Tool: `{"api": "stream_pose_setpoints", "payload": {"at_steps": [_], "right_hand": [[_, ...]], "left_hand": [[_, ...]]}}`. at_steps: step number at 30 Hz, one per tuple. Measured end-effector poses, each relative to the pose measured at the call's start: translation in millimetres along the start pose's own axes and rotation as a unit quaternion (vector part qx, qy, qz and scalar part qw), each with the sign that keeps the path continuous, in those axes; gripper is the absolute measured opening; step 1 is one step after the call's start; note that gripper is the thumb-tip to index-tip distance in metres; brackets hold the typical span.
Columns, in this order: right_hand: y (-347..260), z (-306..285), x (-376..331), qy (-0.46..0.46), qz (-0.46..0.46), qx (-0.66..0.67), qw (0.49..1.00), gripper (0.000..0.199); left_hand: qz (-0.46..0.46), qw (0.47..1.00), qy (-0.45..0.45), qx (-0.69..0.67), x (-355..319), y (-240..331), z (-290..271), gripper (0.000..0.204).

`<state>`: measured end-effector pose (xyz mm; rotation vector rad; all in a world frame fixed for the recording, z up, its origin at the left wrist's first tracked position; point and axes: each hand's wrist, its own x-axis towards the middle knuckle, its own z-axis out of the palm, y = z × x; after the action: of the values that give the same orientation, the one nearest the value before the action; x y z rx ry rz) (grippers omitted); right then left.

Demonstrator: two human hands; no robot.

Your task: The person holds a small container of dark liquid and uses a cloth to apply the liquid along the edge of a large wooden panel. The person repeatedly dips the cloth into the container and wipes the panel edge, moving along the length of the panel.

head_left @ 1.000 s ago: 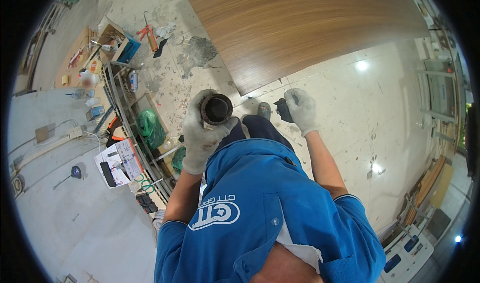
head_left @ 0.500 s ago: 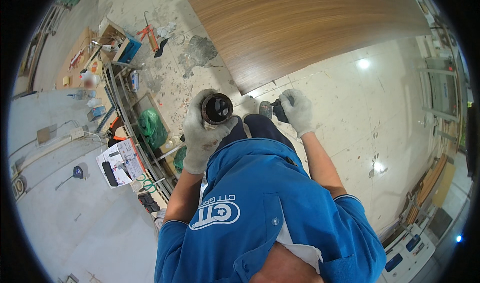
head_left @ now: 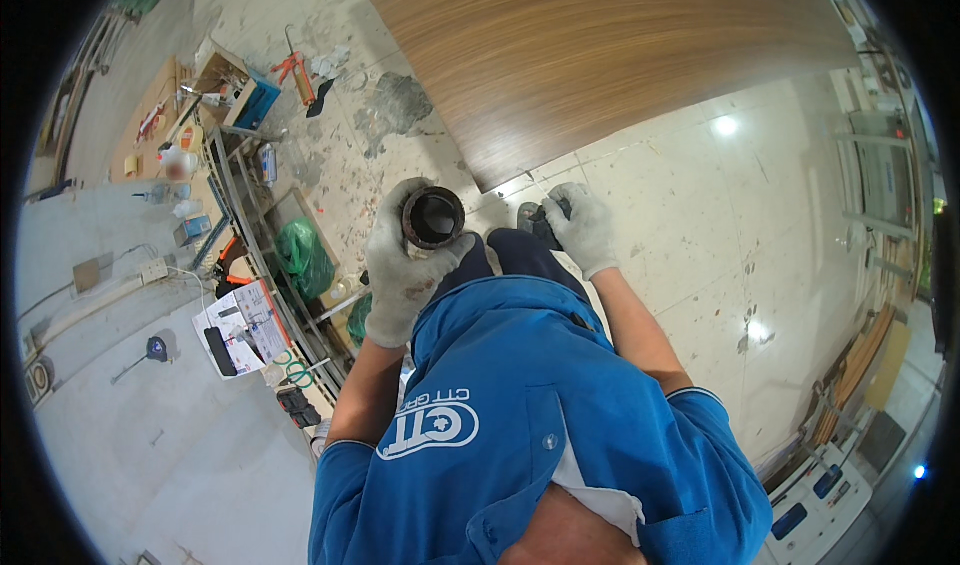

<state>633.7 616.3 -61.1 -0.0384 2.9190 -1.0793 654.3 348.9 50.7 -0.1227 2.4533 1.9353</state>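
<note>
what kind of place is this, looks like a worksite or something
Probably an indoor room under fit-out or repair: a caulking gun lies on the dusty, stained floor, a metal rack holds tools and boxes, and the left hand grips a short pipe piece.

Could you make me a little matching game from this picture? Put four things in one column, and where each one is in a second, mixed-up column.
Things:
1. Dark round pipe piece
2. Small dark object
3. Green bag
4. Orange caulking gun

Places:
A. On the dusty floor at the upper left, near a blue box
B. In the gloved left hand, open end facing up
C. On the metal rack at the left
D. In the gloved right hand, by the wooden panel's corner

Pairs: 1-B, 2-D, 3-C, 4-A
</note>
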Motion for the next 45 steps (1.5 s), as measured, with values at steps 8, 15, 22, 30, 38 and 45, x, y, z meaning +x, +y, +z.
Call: {"api": "stream_pose_setpoints", "payload": {"at_steps": [8,15,22,30,38,45], "right_hand": [[0,3,-2,0.017,-0.006,0.009,1.0,0.013],[12,-11,8,0.126,0.091,-0.036,0.987,0.013],[19,-17,8,0.114,0.083,-0.04,0.989,0.014],[24,-26,12,0.091,0.05,-0.039,0.994,0.013],[29,-32,13,0.055,0.059,-0.064,0.995,0.016],[29,-31,9,0.069,0.008,-0.033,0.997,0.016]], "left_hand": [[-0.004,1.0,-0.009,0.018,5,4,1,0.071],[-0.007,1.0,-0.017,0.01,6,7,3,0.071],[0.013,0.999,-0.018,0.034,11,7,6,0.07],[0.008,0.999,-0.028,0.028,12,7,9,0.073],[0.02,0.999,-0.029,0.025,12,5,12,0.073],[0.013,1.0,-0.012,0.011,12,6,18,0.07]]}}
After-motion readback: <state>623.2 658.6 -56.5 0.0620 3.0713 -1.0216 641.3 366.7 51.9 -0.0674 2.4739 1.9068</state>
